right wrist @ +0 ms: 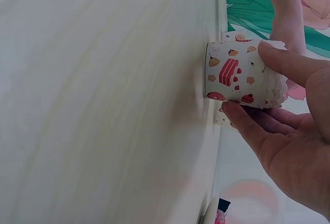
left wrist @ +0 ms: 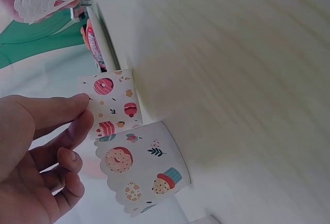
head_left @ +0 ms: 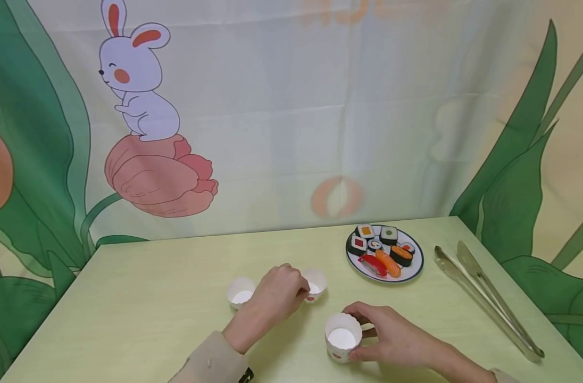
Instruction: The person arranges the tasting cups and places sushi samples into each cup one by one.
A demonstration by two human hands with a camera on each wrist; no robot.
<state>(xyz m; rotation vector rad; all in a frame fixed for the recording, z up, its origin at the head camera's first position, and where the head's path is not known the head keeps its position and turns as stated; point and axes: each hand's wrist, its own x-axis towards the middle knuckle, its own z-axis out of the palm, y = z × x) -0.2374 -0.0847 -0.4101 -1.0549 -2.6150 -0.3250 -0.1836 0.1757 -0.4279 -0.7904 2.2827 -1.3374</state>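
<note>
My right hand (head_left: 392,335) grips a stack of nested paper baking cups (head_left: 338,354) between thumb and fingers. Several scalloped rims show at its top in the right wrist view, and the stack stands upright at the table's front. With thumb and forefinger, my left hand (head_left: 279,292) pinches the rim of a white paper baking cup (left wrist: 117,102) printed with sweets. The hand partly covers this cup in the head view. A second baking cup (head_left: 241,291) stands upright to its left, beside my left wrist.
A blue-rimmed plate (head_left: 411,274) of sushi pieces (head_left: 387,260) lies at the back right. Metal tongs (head_left: 488,300) lie along the table's right side. A cloth backdrop with a printed rabbit (head_left: 148,111) hangs behind the pale green table (head_left: 143,298).
</note>
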